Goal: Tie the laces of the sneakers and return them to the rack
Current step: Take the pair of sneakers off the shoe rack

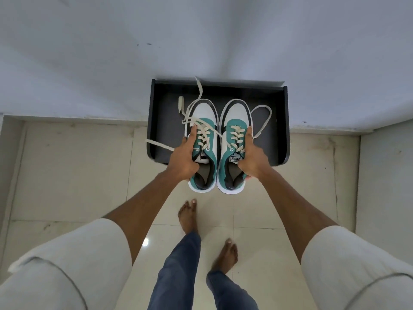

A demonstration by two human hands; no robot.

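**Q:** What does the head view show?

**A:** A pair of teal-and-white sneakers held side by side, toes pointing far, over a dark rack point(161, 121) that stands against the wall point(201, 41) on a tiled floor point(67, 175).

**Q:** How is each grip set?

**A:** The left hand point(182, 161) grips the left sneaker point(204, 113) at its left side, thumb laid along the lacing and fingers curled out of sight beneath. The right hand point(252, 161) grips the right sneaker point(235, 113) at its right side, thumb extended toward the toe and fingers curled at the collar. Both grips are closed on the shoes.

**Q:** Where do the shoes lie relative to the rack?

**A:** Toes and midfoot are over the rack's dark surface; the heels project past its near edge, over the floor. Whether the soles touch the rack cannot be told.

**Q:** And the lacing?

**A:** Untied on both. The left lace point(159, 145) trails in loose strands to the left and far side. The right lace point(264, 115) forms an open loop to the right of its shoe.

**Q:** What else is visible?

**A:** Two bare feet point(188, 214) on the tiles near the rack, blue jeans point(178, 265), and rolled pale sleeves point(67, 265) at the near corners.
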